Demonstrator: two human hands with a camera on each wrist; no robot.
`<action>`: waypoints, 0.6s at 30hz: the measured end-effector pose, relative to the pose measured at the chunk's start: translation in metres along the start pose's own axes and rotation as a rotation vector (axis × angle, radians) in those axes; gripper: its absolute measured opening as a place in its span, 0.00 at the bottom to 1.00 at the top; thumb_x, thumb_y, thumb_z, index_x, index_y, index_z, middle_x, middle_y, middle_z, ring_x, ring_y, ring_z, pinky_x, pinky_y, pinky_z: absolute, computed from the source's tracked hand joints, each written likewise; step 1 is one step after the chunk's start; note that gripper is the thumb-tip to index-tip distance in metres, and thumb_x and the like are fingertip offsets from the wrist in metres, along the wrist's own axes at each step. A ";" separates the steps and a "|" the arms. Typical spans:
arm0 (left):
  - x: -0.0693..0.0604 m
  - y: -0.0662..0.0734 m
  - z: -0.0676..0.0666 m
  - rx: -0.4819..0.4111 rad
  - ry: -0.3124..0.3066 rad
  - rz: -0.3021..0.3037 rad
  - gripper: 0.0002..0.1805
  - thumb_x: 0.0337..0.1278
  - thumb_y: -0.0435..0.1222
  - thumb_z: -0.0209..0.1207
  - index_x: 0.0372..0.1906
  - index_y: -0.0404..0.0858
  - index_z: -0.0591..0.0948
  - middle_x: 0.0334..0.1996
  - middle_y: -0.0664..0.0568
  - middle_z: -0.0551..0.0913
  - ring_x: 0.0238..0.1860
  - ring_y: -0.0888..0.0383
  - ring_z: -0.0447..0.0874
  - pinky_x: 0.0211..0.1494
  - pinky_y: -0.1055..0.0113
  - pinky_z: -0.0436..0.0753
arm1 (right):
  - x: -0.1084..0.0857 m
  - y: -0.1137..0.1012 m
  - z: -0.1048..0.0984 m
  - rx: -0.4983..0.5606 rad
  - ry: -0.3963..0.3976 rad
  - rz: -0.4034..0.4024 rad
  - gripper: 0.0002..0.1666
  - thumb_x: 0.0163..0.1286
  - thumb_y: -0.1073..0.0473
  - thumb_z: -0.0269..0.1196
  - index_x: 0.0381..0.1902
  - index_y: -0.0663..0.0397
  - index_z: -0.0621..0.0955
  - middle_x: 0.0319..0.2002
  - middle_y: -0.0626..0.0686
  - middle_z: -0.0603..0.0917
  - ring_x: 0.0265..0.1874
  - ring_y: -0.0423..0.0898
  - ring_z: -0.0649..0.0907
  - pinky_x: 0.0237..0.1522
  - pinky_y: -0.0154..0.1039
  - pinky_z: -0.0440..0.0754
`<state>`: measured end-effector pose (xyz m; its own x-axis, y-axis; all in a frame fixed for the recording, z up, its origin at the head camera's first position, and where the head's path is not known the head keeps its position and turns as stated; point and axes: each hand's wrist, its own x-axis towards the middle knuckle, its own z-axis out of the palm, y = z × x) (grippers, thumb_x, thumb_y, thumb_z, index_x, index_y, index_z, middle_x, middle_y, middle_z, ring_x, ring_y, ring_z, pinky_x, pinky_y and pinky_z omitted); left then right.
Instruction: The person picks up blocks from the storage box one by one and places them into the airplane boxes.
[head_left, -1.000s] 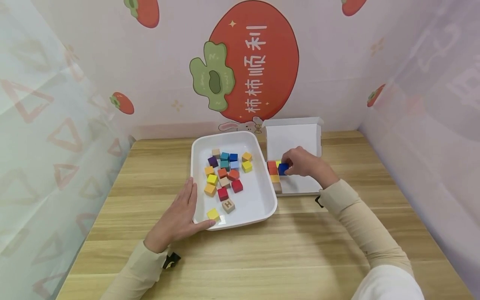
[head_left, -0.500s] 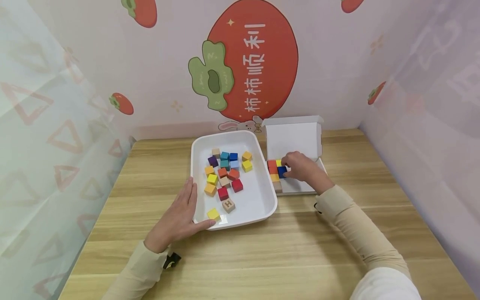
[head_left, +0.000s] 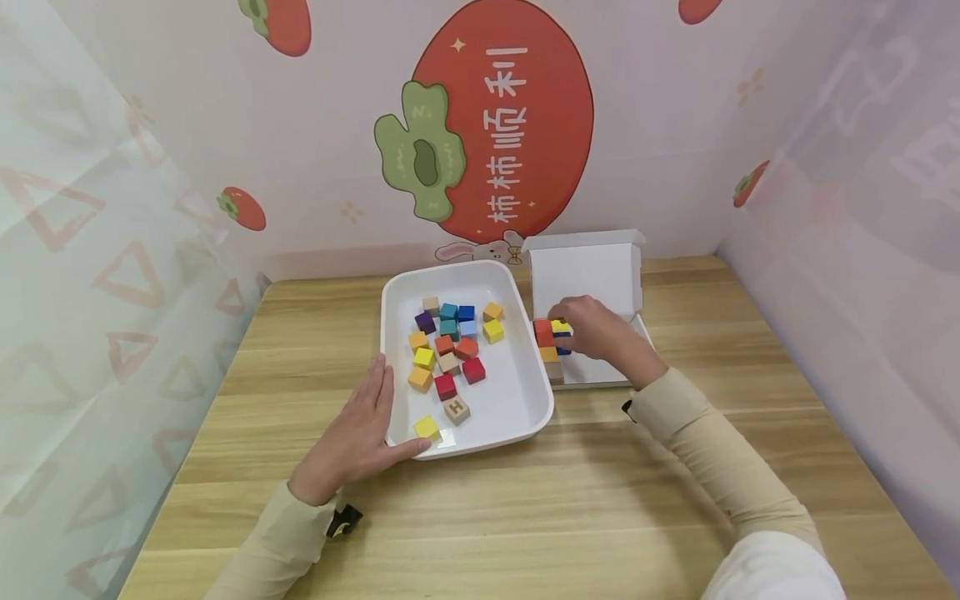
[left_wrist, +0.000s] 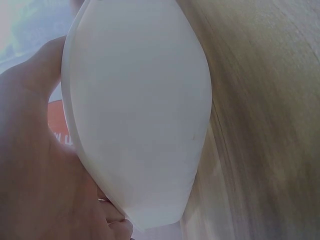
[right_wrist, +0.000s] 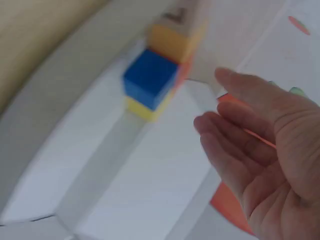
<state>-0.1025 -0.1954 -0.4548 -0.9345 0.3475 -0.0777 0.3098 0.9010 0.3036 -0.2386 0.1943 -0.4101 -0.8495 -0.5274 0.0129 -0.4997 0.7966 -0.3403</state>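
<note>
My left hand [head_left: 356, 437] rests on the near left corner of a white tray [head_left: 517, 408], fingers straight along its side and thumb at the front rim. Several coloured wooden cubes lie in the tray, among them a plain one with an H [head_left: 457, 409]. Over the white box [head_left: 600, 373] is my right hand [head_left: 600, 333], beside a blue cube [right_wrist: 150, 77]. In the right wrist view its fingers are spread and apart from the cubes. The blue cube sits among a red-orange cube [head_left: 543, 332], a yellow cube [head_left: 560, 326], an orange cube [head_left: 549, 355] and a wooden cube [head_left: 553, 372].
The box's lid [head_left: 581, 279] stands raised at the back, near the printed wall sheet [head_left: 300, 150]. Wooden tabletop [head_left: 480, 533] lies in front of both containers. Tray and box stand side by side.
My right hand has set the blue cube down against the other cubes in the box and let go. It has shifted slightly left and back. My left hand stays put.
</note>
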 end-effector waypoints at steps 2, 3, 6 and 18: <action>0.000 0.000 0.000 -0.001 0.002 0.003 0.70 0.57 0.76 0.56 0.85 0.28 0.45 0.87 0.37 0.36 0.88 0.37 0.38 0.86 0.40 0.55 | 0.002 -0.011 -0.005 0.067 -0.008 -0.054 0.22 0.63 0.61 0.79 0.54 0.61 0.88 0.49 0.61 0.91 0.44 0.57 0.87 0.51 0.49 0.92; 0.000 0.000 -0.001 -0.001 0.004 0.004 0.70 0.57 0.76 0.56 0.85 0.28 0.45 0.87 0.37 0.36 0.88 0.37 0.38 0.86 0.40 0.55 | 0.004 -0.017 -0.005 0.096 -0.019 -0.073 0.22 0.63 0.62 0.79 0.54 0.61 0.88 0.49 0.60 0.91 0.44 0.57 0.87 0.51 0.49 0.92; 0.000 -0.001 -0.001 0.002 0.009 0.006 0.70 0.58 0.76 0.56 0.85 0.28 0.46 0.87 0.37 0.36 0.88 0.37 0.39 0.86 0.40 0.56 | 0.008 -0.034 -0.004 0.138 -0.064 -0.129 0.24 0.63 0.63 0.78 0.57 0.61 0.88 0.51 0.60 0.91 0.47 0.57 0.88 0.53 0.49 0.92; 0.000 0.000 -0.001 -0.006 0.012 0.014 0.70 0.58 0.75 0.57 0.84 0.27 0.45 0.87 0.35 0.37 0.88 0.37 0.39 0.87 0.41 0.55 | 0.041 -0.065 0.038 0.109 -0.232 -0.181 0.27 0.67 0.56 0.76 0.63 0.53 0.86 0.56 0.54 0.90 0.53 0.48 0.89 0.58 0.43 0.90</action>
<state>-0.1027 -0.1957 -0.4542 -0.9321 0.3567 -0.0625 0.3216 0.8947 0.3101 -0.2351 0.1098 -0.4229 -0.6805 -0.7214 -0.1282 -0.6076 0.6534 -0.4514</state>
